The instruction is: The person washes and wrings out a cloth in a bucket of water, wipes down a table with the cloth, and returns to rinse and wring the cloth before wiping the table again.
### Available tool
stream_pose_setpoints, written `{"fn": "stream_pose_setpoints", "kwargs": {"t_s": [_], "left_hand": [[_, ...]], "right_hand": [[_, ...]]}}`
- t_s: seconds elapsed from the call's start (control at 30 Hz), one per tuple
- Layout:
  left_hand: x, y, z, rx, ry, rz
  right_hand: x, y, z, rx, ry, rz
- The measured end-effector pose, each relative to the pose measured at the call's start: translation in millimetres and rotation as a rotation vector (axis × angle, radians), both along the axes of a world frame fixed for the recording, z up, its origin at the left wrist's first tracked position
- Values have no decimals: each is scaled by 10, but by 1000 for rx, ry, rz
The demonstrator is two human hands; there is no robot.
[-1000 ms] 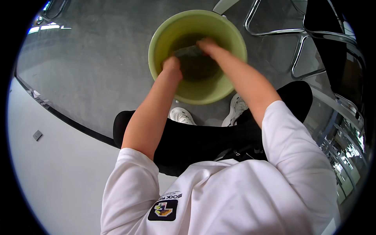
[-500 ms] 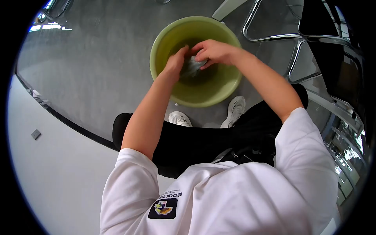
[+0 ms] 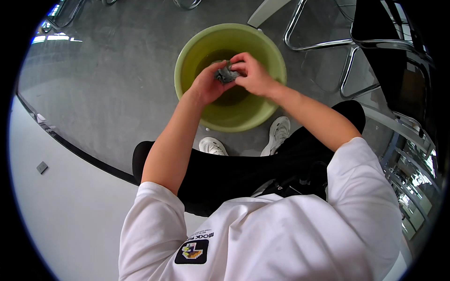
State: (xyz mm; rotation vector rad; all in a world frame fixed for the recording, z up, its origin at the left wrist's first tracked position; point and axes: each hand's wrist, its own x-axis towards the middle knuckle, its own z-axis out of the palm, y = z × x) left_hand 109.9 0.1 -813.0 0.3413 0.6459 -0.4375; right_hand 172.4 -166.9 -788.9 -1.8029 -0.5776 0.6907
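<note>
A bunched grey cloth (image 3: 226, 75) is between my two hands, over the middle of a green plastic tub (image 3: 191, 44). My left hand (image 3: 209, 85) cups the cloth from the left, palm turned up. From the right, my right hand (image 3: 253, 77) grips the cloth with bent fingers. Dark, shallow water (image 3: 234, 97) shows at the bottom of the tub below my hands. Part of the cloth is hidden by my fingers.
The tub stands on a grey floor (image 3: 112, 70), just in front of my white shoes (image 3: 279, 135). A black chair (image 3: 379, 51) with chrome legs is at the right. A white wall (image 3: 70, 206) with a small grey socket plate (image 3: 42, 167) lies at the left.
The cloth has been gathered into a tighter, darker bundle. My left hand has turned palm up beneath it, and my right hand has closed in from the right.
</note>
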Motion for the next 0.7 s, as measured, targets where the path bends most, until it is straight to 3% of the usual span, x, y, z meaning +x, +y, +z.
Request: {"fn": "stream_pose_setpoints", "kwargs": {"t_s": [0.1,0.17,0.23,0.37,0.43,0.5,0.57,0.6,0.67,0.7], "left_hand": [[-62,15,47,-9,-12,-62],[-66,20,143,-73,-36,-156],[-57,5,235,-75,-54,-151],[-64,19,28,-150,-155,-129],[-51,-42,110,-99,-115,-154],[-30,-79,207,22,-11,-132],[-37,-64,274,48,11,-138],[-42,-46,286,78,11,-188],[-59,-45,300,107,8,-239],[-76,-63,308,177,-45,-351]], "right_hand": [[128,-68,110,30,206,-172],[138,-107,230,-73,-304,178],[60,-119,227,-95,-399,243],[-132,-59,259,-43,-302,218],[-144,-43,332,-120,-2,103],[-82,-36,331,-177,-28,69],[-15,-48,363,-284,-545,168],[48,-65,303,-283,-546,169],[168,-104,161,-181,-744,497],[167,-116,175,-184,-744,496]]}}
